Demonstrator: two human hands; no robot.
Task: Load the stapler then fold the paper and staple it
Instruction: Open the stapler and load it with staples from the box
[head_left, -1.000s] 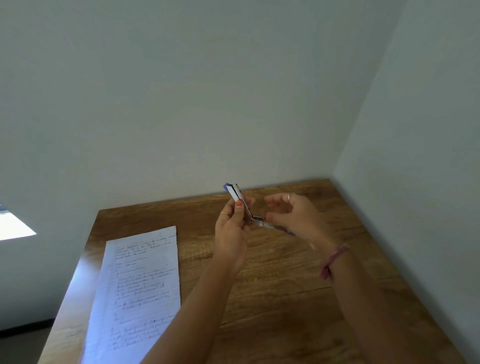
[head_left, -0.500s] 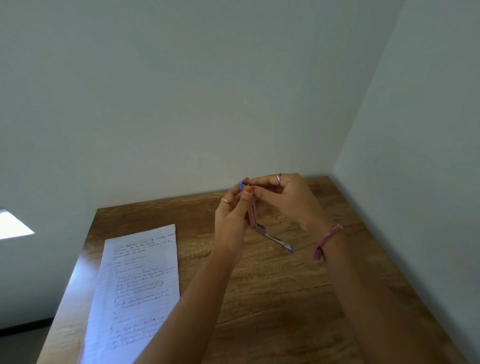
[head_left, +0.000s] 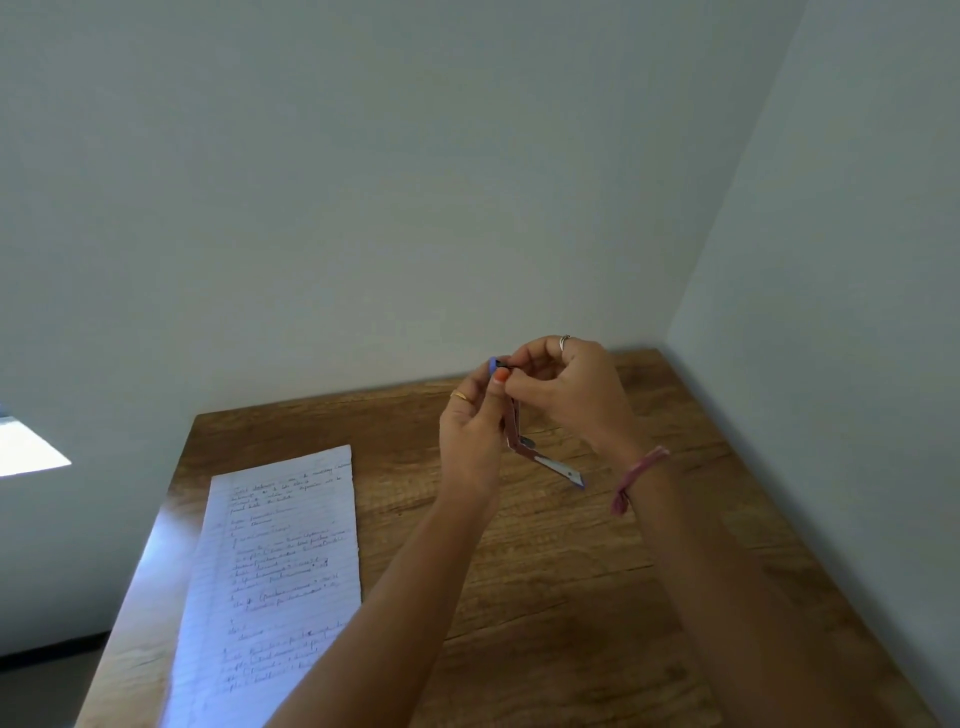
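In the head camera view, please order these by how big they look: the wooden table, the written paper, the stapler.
1. wooden table
2. written paper
3. stapler, open and held above the table, so nearer the camera, yet clearly smallest.

You're likely in a plain room at home or an office: wooden desk (head_left: 571, 597) in a bare-walled corner, handwritten sheet (head_left: 280, 561).

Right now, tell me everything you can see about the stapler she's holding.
The stapler is small, purple-blue with a metal channel, hinged open in a V. One arm stands nearly upright between both hands; the other slants down to the right, above the wooden table. The left hand grips the upright arm; the right hand pinches its top end.
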